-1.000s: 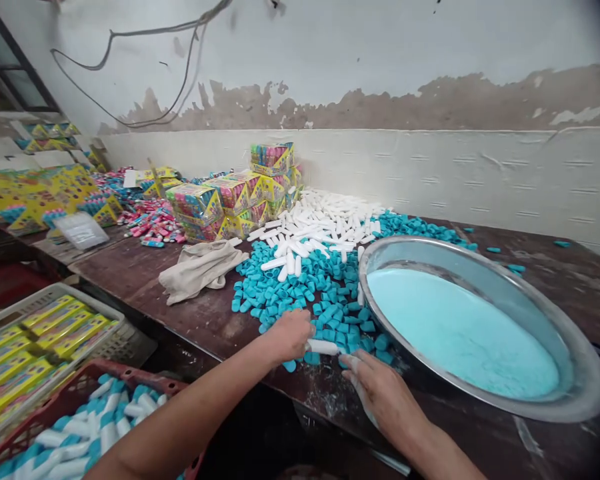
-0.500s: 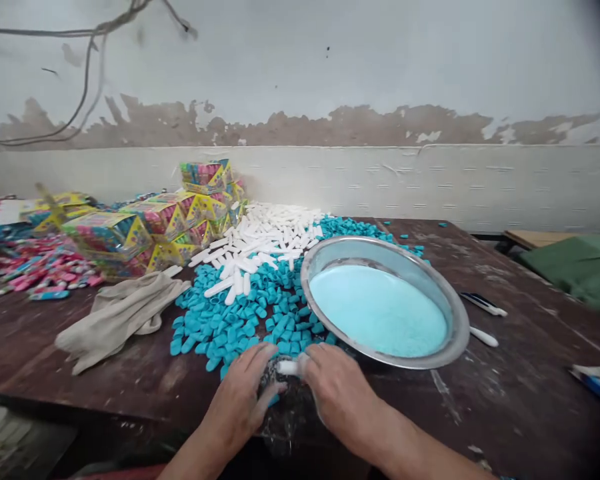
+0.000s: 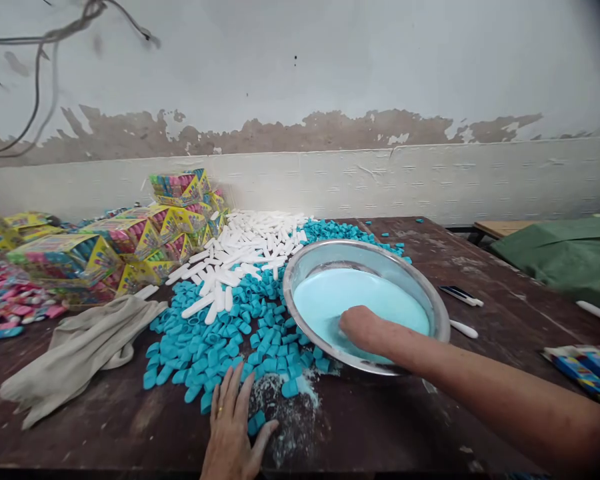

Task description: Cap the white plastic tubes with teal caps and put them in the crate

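Note:
My left hand (image 3: 234,427) rests at the near edge of the blue caps (image 3: 205,347), fingers stretched out and nothing held. A single blue cap (image 3: 256,423) lies between its thumb and forefinger. My right hand (image 3: 364,330) is plunged into pale blue powder (image 3: 325,293), which hides its fingers. That powder fills the lower part of a round metal basin (image 3: 291,308). White plastic tubes (image 3: 253,243) are heaped behind and on top of the caps. Spilled powder (image 3: 305,393) marks the dark table just right of my left hand.
A beige cloth (image 3: 87,350) lies on the left. Behind it stand stacked yellow display boxes (image 3: 115,243) of colourful sticks, with loose pink pieces (image 3: 10,293) at far left. Right of the basin are a dark-and-white cutter-like tool (image 3: 461,295), a white handle (image 3: 463,329) and blue packets (image 3: 587,370).
My right hand has moved right, away from the left hand and into the basin's powder. My left hand has opened and come down onto the table. The view has shifted right.

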`<state>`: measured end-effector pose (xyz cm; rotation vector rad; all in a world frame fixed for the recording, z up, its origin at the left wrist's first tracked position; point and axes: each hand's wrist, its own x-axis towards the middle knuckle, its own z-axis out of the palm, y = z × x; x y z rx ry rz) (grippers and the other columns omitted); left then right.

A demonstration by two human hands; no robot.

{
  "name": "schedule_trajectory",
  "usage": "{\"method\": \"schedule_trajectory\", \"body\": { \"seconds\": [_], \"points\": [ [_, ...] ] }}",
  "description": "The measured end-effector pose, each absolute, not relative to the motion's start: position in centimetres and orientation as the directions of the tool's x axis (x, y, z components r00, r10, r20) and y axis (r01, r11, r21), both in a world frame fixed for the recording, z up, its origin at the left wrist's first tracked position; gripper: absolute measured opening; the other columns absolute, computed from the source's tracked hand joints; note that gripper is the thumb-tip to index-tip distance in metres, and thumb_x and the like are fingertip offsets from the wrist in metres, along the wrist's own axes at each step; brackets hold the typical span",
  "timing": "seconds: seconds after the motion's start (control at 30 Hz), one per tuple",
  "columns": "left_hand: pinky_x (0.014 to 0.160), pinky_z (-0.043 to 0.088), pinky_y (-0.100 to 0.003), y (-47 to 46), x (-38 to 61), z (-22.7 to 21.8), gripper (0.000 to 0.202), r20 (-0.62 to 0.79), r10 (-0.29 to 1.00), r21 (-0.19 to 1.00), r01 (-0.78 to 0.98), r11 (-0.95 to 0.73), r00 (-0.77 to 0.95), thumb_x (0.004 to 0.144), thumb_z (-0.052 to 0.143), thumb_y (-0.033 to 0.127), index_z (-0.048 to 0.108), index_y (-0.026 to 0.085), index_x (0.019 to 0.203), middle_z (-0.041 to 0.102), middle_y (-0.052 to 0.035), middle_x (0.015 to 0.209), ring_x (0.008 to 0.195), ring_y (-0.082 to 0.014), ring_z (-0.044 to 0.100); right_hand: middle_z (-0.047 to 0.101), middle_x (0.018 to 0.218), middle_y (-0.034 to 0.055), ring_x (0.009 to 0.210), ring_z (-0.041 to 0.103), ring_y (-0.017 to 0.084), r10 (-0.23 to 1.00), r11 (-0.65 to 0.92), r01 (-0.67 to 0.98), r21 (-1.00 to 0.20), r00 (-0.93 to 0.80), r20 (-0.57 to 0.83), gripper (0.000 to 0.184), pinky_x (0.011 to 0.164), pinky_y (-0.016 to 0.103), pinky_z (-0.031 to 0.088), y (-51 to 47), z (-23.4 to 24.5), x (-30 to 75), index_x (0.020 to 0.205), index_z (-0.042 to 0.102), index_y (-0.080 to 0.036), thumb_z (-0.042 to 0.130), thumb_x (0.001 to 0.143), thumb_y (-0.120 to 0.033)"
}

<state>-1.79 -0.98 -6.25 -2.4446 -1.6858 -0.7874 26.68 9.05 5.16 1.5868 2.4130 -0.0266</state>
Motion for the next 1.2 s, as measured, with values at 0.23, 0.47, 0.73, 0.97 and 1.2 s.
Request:
{"method": "schedule_trajectory", "body": {
  "seconds": [0.23,0.47,0.73,0.97,1.2],
  "points": [
    [0.102,0.026,-0.059,-1.0,-1.8,-6.6,0.061,0.487,0.843,0.254,0.886,-0.388,0.229,0.084,0.048,0.035,0.019,0.027,0.137,0.027,-0.0115,0.143,0.133,-0.0328,0.020,0.065,0.067,-0.0008,0.060,0.060,0.013,0.829,0.442,0.850,-0.288,-0.509,-0.232,0.013,0.052,0.018,0.041,10.5,5.6,27.5,0.079,0.064,-0.012,0.054,0.073,-0.019],
    [0.102,0.028,-0.058,-0.9,-2.0,-6.9,0.064,0.482,0.843,0.260,0.879,-0.399,0.240,0.082,0.050,0.034,0.019,0.028,0.138,0.028,-0.0104,0.143,0.132,-0.0338,0.024,0.063,0.066,0.0051,0.067,0.060,0.020,0.892,0.363,0.907,-0.213,-0.404,-0.203,0.008,0.061,0.026,0.040,9.8,6.7,30.3,0.064,0.060,-0.013,0.054,0.065,-0.007],
    [0.098,0.033,-0.059,-1.0,-2.3,-7.2,0.066,0.472,0.851,0.265,0.883,-0.388,0.232,0.082,0.050,0.034,0.017,0.031,0.139,0.028,-0.0091,0.144,0.132,-0.0341,0.025,0.066,0.070,0.0080,0.070,0.061,0.021,0.904,0.338,0.927,-0.166,-0.368,-0.219,0.018,0.063,0.027,0.041,9.5,5.2,26.4,0.063,0.061,-0.014,0.048,0.065,-0.002],
    [0.097,0.036,-0.057,-0.4,-2.9,-8.1,0.069,0.498,0.819,0.200,0.882,-0.427,0.284,0.081,0.051,0.033,0.016,0.032,0.140,0.030,-0.0078,0.144,0.130,-0.0345,0.030,0.066,0.070,-0.0035,0.063,0.059,0.012,0.845,0.379,0.881,-0.281,-0.454,-0.284,0.012,0.054,0.017,0.040,9.9,7.2,29.1,0.079,0.064,-0.016,0.055,0.071,-0.014],
    [0.100,0.032,-0.056,0.1,-1.7,-6.8,0.056,0.426,0.845,0.202,0.877,-0.435,0.321,0.083,0.047,0.028,0.031,0.031,0.136,0.030,-0.0063,0.145,0.130,-0.0340,0.028,0.064,0.064,0.0120,0.072,0.062,0.026,0.926,0.298,0.952,-0.068,-0.305,-0.223,0.020,0.066,0.034,0.040,8.6,6.0,28.0,0.056,0.060,-0.011,0.049,0.060,0.005]
  ]
}}
